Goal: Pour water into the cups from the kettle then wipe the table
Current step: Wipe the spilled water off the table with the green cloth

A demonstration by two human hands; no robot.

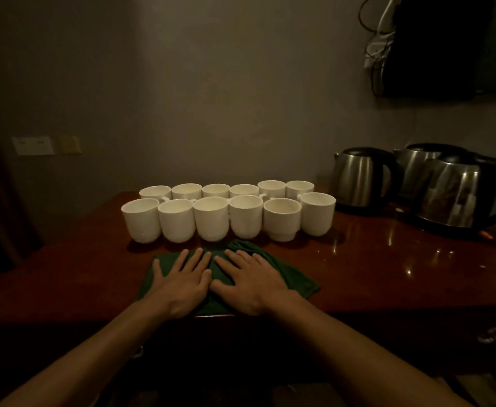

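Two hands: left hand (182, 284) and right hand (251, 282) lie flat, fingers spread, pressing the green cloth (295, 277).
Cloth place: wooden table (79, 268), 6 o'clock edge.
Cups: twelve white cups (211, 220), two rows, 12 o'clock of cloth.
Kettles: three steel kettles (358, 179), 2 o'clock, untouched.

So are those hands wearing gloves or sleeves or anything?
No. The left hand and right hand are bare: no gloves, rings or watch show. The arms are bare too, with no sleeves in view. Dim light could hide tiny marks.
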